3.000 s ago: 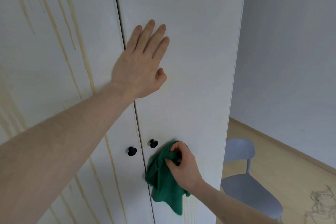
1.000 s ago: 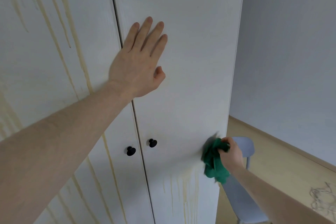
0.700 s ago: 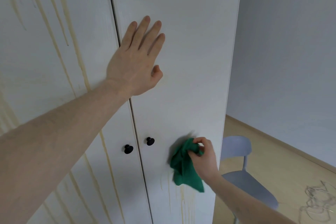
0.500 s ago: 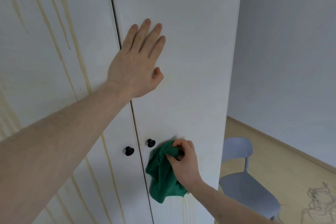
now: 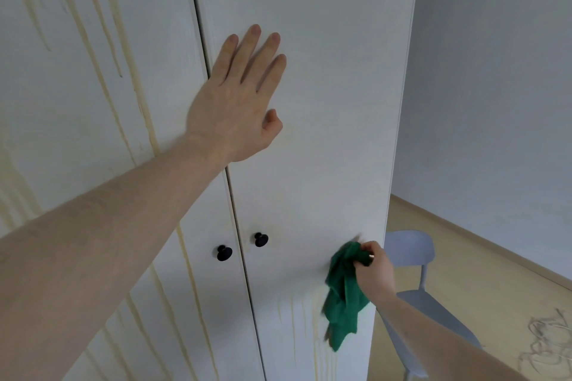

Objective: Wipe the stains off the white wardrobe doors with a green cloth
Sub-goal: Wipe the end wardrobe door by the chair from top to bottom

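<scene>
Yellowish drip stains [image 5: 108,49] streak the left wardrobe door [image 5: 93,102], its far side cut off by the frame, and the left hand [image 5: 238,102] lies flat with fingers straight across the seam onto the right wardrobe door [image 5: 325,71]. Below sit two black knobs [image 5: 224,253] — one per door. Near the right door's outer edge the right hand [image 5: 376,269] grips the bunched green cloth [image 5: 343,294] against the panel above faint drips, its lower tail blurred — a grey chair [image 5: 414,288] stands partly hidden behind.

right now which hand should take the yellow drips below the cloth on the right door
Right. The right hand already grips the green cloth on the right white door, just above those yellowish drip stains. The left hand lies flat, higher up.
</scene>
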The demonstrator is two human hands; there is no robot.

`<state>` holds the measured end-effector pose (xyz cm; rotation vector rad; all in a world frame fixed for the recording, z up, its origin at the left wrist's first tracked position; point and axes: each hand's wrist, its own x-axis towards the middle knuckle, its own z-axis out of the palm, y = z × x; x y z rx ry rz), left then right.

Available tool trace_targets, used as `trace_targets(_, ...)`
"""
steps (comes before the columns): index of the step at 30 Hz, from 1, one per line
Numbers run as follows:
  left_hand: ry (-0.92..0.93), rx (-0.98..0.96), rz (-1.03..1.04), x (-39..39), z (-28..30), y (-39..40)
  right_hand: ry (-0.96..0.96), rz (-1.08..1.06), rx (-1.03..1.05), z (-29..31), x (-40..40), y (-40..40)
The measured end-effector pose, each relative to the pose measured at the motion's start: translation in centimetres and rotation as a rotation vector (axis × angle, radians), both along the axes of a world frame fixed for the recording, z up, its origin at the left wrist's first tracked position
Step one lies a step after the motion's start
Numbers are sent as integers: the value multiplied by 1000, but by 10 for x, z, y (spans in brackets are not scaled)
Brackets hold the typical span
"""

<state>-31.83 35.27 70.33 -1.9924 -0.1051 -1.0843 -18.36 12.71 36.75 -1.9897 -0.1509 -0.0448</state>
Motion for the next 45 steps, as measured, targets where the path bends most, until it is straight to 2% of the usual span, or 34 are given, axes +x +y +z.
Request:
trace_targets(7,15,-23,6,-3,1,-2,-21,1,132,11,-30,-5)
trace_targets(10,27,-114,-9,-5,-2,-14,-21,29,232,18,-49,2)
trace_targets(12,76,-148,-59,-5,-15,-22,-33,53,291,25,-62,8)
trace_targets(15,196,-87,-110,-8,-51,-24,-38,97,362,35,-78,19)
trace_targets(18,242,-81,-90,-14,-80,-17,-30,166,395,42,-88,36)
trace_targets(25,228,-36,-42,-8,-98,-9,-89,176,303,33,-101,79)
trace_targets(31,207,-7,-37,-3,-102,-4,-109,158,255,7,-91,79)
trace_targets(40,187,13,-5,-2,-103,-6,131,115,-74,-50,-55,45)
trace_targets(45,191,13,-4,-2,-101,-7,68,110,56,-32,-69,31)
